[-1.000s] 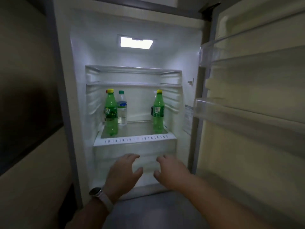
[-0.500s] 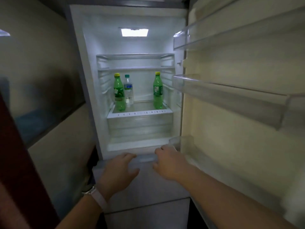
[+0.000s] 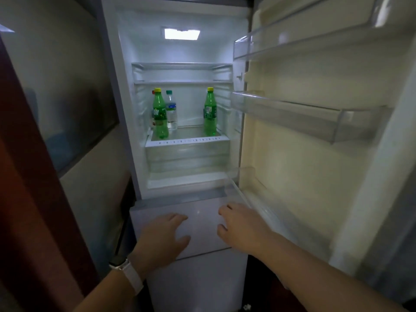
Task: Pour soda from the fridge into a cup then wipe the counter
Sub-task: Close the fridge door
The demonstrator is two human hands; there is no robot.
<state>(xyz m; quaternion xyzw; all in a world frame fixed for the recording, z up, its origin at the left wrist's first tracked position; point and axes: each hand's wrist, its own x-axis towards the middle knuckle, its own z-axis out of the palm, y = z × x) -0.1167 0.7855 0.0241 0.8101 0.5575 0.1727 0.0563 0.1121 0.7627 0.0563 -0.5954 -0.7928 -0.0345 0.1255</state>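
Inside the open white fridge (image 3: 126,109), on the lowest lit glass shelf (image 3: 189,140): one green plastic soda bottle with yellow cap (image 3: 160,115) at the left edge, a clear water bottle (image 3: 171,113) just behind it, another green soda bottle (image 3: 210,112) near the right wall, open gap between them. Left hand (image 3: 164,238) and right hand (image 3: 240,228) hover below, fingers loosely spread, holding nothing. Door bins (image 3: 304,113) are swung right.

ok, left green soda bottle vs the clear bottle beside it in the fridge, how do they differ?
The green plastic soda bottle with the yellow cap is tinted green; the clear plastic bottle with the teal cap is see-through. The green one stands nearer the shelf front, partly covering the clear one behind it. Its label is green; the clear bottle's is blue. Both stand upright, capped, on the same fridge shelf.
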